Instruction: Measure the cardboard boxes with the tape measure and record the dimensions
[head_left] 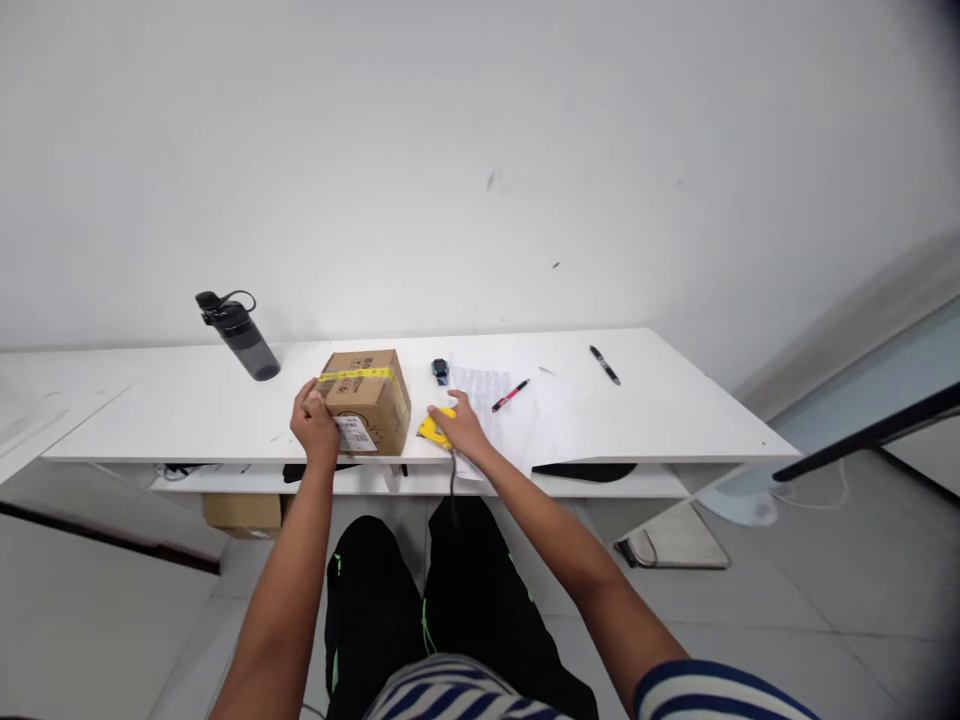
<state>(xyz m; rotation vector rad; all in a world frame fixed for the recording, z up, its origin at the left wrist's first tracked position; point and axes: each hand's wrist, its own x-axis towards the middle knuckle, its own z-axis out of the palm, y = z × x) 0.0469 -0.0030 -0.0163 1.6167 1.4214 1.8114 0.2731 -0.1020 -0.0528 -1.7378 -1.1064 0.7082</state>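
A brown cardboard box (386, 415) stands near the table's front edge, with a white label on its front. Across its top runs a yellow strip (360, 374) with dark marks; whether it is packing tape or a measuring blade I cannot tell. My left hand (315, 428) is closed on the box's left front edge, its thumb near the strip's left end. Just right of the box, my right hand (463, 428) grips a yellow tape measure (435, 428) low at the table edge. A dark strap hangs from the tape measure.
On the white table (570, 420) are a dark bottle (244, 340), a wristwatch (440, 371), printed sheets (480, 385), a red pen (511, 395) and a black pen (604, 365). Below are a shelf, another carton (241, 512) and a flat scale-like device (679, 540) on the floor.
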